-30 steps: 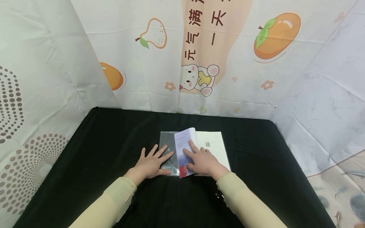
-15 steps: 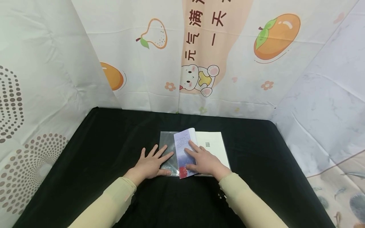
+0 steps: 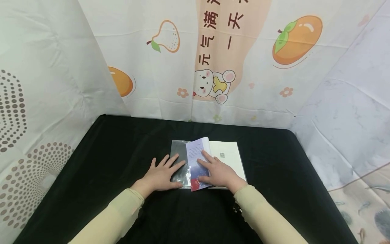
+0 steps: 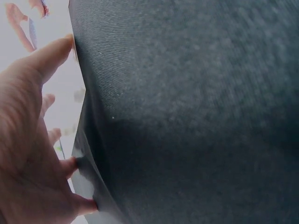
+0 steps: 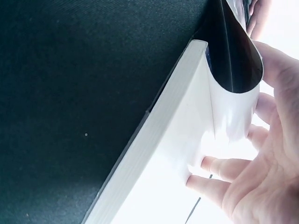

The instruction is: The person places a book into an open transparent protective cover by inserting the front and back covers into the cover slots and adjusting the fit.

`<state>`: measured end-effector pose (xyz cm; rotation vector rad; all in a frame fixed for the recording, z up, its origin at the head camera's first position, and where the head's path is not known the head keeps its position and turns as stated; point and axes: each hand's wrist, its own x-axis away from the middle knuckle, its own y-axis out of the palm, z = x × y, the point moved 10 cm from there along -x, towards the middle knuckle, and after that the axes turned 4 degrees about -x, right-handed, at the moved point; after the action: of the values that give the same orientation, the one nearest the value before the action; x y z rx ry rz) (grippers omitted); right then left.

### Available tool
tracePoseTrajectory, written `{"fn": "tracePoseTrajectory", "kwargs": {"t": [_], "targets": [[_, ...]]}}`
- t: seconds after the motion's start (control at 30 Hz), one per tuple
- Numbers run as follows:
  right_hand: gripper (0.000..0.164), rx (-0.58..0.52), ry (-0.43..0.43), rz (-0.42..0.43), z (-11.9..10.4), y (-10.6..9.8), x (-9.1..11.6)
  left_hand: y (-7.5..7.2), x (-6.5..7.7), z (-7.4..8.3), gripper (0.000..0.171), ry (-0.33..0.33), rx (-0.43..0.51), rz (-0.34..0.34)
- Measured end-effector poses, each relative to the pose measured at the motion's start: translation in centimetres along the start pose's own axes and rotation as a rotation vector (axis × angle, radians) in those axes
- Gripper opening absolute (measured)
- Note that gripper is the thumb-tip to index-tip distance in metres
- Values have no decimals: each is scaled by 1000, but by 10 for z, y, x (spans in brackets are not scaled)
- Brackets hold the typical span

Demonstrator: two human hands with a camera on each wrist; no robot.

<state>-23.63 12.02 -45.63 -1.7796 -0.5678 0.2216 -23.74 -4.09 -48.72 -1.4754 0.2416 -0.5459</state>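
Book (image 3: 233, 159) flat on worktop (image 3: 122, 152); looks heavy, best gripped by page edge (image 5: 147, 135). My left hand (image 3: 158, 177), fingers apart, presses slick-looking clear sleeve (image 3: 184, 174) left of book; my right hand (image 3: 218, 173), fingers spread, rests on purple flap (image 3: 193, 165), likely springy, crease-prone.

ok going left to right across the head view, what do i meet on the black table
Left hand, clear plastic cover, purple flap, cream page. The right hand overlaps flap and page, so its place is unclear.
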Motion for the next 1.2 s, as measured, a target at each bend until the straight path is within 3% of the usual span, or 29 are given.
{"fn": "tracePoseTrajectory", "kwargs": {"t": [0.23,0.5,0.93,1.2], "targets": [[71,-10,-1,-3,1,0,0,-1,-1,-3,91,-5,-1,15],[71,-7,17,-16,4,1,-1,-7,-2,-7,68,24,-43,11],[70,-29,0,7,0,-2,1,-8,-5,-14,69,38,-48,-1],[71,-33,27,14,3,-2,0,-5,-7,-18,71,14,-32,-49]]}}
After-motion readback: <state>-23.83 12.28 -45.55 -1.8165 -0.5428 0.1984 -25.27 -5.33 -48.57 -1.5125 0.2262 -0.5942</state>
